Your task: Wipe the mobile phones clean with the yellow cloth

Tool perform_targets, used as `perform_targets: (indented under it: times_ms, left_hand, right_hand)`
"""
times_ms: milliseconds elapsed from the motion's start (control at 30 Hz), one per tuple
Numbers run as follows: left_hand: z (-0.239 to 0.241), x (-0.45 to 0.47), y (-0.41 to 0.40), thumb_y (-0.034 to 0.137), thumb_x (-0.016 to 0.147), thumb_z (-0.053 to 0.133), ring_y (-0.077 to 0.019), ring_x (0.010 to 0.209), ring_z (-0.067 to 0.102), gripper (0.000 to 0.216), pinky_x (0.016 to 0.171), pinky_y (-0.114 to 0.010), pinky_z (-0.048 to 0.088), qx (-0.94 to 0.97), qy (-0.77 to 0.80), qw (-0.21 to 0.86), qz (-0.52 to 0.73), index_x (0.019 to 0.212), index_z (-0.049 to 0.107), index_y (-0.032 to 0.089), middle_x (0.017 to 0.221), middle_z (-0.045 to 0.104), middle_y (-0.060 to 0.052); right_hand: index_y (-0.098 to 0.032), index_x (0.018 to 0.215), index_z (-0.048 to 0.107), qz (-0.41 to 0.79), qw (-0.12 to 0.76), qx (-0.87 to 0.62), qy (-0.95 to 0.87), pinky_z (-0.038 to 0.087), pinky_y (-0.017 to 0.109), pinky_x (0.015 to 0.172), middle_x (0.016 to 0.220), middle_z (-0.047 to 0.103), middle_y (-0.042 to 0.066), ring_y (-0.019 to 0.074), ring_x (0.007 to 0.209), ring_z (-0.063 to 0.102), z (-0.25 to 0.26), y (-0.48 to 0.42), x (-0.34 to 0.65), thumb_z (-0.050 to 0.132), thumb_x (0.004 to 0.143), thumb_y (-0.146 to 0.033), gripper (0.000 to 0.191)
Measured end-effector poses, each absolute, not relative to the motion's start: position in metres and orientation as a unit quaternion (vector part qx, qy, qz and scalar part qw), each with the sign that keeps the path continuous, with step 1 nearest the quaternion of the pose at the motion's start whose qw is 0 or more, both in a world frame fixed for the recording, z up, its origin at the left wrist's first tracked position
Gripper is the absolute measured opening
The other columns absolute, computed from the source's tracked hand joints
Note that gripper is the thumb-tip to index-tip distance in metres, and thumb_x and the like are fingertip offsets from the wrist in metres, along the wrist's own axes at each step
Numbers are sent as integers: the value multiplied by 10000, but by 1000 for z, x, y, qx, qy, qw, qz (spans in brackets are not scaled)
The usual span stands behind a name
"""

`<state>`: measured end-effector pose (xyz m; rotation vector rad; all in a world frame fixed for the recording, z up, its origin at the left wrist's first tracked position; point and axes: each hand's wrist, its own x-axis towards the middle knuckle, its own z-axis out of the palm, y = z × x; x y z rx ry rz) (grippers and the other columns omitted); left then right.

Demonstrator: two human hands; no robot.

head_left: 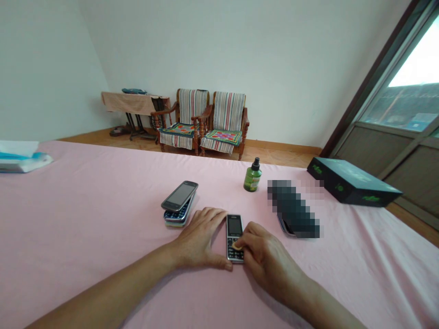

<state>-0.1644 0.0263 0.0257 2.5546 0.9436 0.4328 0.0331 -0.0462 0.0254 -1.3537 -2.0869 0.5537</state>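
Observation:
A black keypad mobile phone point(235, 227) with a silver edge lies face up on the pink cloth. My left hand point(199, 237) steadies it, fingertips at its upper left corner and thumb at its lower left corner. Pinched in my right hand point(262, 251) is a small yellowish wiping piece point(236, 246), pressed on the keypad; its material is too small to tell, and my fingers cover part of it. Left of the phone sits a stack of other phones, topped by a grey touchscreen phone point(180, 195) that lies tilted over a keypad phone point(178, 214).
A green spray bottle point(253, 176) stands beyond the phone. To the right are a dark, pixelated object point(293, 208) and a black box point(353, 180). A white and blue packet point(24, 157) lies far left on the pink cloth point(85, 205). Two chairs stand behind.

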Motion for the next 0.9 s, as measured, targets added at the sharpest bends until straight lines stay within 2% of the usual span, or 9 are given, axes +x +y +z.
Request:
perform_targets:
  times_ms: [167,300,400,667,900]
  left_hand:
    - [26,-164,26,650,600,754,-357,1229,425,950,1033,-478,333,908,339,196,150,1352,412,182,1360,476,-149]
    - [27,-163,26,649,603,753,-357,1229,425,951,1032,-483,332,907,341,196,150,1360,406,189,1363,474,-143]
    - [27,-163,26,659,606,748,-360,1229,424,947,1035,-493,328,908,340,194,147,1358,410,195,1366,472,-145]
    - [27,-164,26,693,525,785,-360,1225,420,1070,1038,-488,337,910,345,185,138,1380,393,182,1368,468,-144]
    - [27,-164,25,659,533,796,-355,1242,411,1046,1045,-481,332,907,350,188,138,1379,401,186,1378,464,-140]
  right_hand:
    - [-151,760,653,203,314,-509,-775,403,278,643,810,547,52,175,749,529,23,-47,34,483,703,68,283]
    - [-164,854,678,207,313,-467,-801,420,293,684,861,548,61,183,790,527,20,-47,26,473,785,21,285]
    - [-160,877,675,196,312,-485,-793,426,309,702,876,546,69,195,811,523,18,-43,28,471,785,29,293]
    - [-175,987,676,185,374,-467,-780,433,307,734,906,540,67,193,862,522,8,-32,31,466,830,31,334]
    - [-190,967,704,172,326,-457,-810,423,317,710,891,562,71,198,838,491,15,-38,28,457,840,21,350]
